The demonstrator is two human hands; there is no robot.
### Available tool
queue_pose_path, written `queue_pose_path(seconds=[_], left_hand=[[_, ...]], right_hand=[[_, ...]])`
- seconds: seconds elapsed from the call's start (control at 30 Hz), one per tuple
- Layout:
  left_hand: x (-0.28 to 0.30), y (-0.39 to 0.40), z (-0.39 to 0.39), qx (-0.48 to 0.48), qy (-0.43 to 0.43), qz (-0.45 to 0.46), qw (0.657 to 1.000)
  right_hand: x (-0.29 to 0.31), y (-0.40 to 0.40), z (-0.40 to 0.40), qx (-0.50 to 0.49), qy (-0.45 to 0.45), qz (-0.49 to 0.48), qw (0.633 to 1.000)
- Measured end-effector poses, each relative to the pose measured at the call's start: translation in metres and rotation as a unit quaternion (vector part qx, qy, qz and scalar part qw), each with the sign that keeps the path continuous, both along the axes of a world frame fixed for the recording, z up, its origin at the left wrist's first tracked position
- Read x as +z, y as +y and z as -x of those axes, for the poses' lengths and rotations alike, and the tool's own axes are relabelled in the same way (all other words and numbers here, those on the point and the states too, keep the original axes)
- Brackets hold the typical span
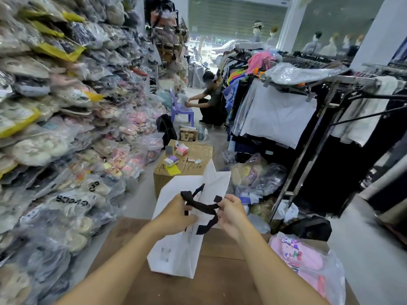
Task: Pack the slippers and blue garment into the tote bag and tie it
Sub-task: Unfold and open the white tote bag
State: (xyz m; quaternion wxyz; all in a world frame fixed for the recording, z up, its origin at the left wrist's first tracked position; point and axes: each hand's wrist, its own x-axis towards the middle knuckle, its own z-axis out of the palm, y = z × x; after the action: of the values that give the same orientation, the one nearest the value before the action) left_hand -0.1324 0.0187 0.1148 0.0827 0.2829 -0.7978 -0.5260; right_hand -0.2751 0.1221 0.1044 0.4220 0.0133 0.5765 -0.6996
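- Left hand [176,213], right hand [231,213]: fingers closed on the black handles [201,205] of the white tote bag [176,249], held flat above the near cardboard surface [220,271].
- Pink slippers [301,256]: bagged, near right.
- Risk: bag mouth may stay collapsed, snagging the slippers.
- Blue garment: not identifiable.

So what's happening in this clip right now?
A person holds a white tote bag up over a brown cardboard box. The left hand and right hand both grip its black fabric handles. The bag looks flat, with nothing visibly packed. The pink slippers in a clear plastic bag lie on the box to the right, untouched. No blue garment can be picked out.
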Motion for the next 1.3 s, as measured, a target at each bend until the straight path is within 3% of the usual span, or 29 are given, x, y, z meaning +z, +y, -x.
queue_pose_path(seconds=[0.2, 0.33, 0.5, 0.63, 0.83, 0.93, 0.97, 1.07, 1.2, 1.3], left_hand=[[0.000, -0.016, 0.004, 0.104, -0.035, 0.107, 0.988], [0.000, -0.027, 0.005, 0.088, -0.017, 0.179, 0.980], [0.015, -0.030, 0.013, 0.136, -0.023, 0.227, 0.964], [0.032, -0.030, 0.013, 0.119, -0.053, 0.274, 0.953], [0.045, -0.046, 0.011, 0.119, -0.092, 0.324, 0.934], [0.052, -0.048, 0.009, 0.132, -0.095, 0.309, 0.937], [0.053, -0.050, 0.008, 0.132, -0.093, 0.305, 0.938], [0.054, -0.050, 0.004, 0.123, -0.093, 0.303, 0.940], [0.050, -0.040, 0.004, 0.121, -0.043, 0.294, 0.947], [0.044, -0.029, 0.006, 0.105, -0.045, 0.288, 0.951]], right_hand=[[0.008, 0.013, 0.002, 0.050, -0.006, 0.023, 0.998], [0.012, 0.019, 0.006, 0.062, -0.012, 0.018, 0.998], [0.000, 0.024, 0.011, 0.129, 0.151, -0.104, 0.975], [-0.004, 0.031, 0.014, 0.159, 0.230, -0.117, 0.953], [0.004, 0.050, 0.021, 0.212, 0.182, -0.009, 0.960], [-0.004, 0.060, 0.025, 0.183, 0.157, -0.032, 0.970], [-0.010, 0.063, 0.027, 0.188, 0.227, -0.093, 0.951], [-0.024, 0.063, 0.027, 0.218, 0.424, -0.240, 0.846], [-0.012, 0.047, 0.020, 0.079, 0.382, -0.210, 0.896], [0.005, 0.036, 0.011, 0.068, 0.402, -0.197, 0.892]])
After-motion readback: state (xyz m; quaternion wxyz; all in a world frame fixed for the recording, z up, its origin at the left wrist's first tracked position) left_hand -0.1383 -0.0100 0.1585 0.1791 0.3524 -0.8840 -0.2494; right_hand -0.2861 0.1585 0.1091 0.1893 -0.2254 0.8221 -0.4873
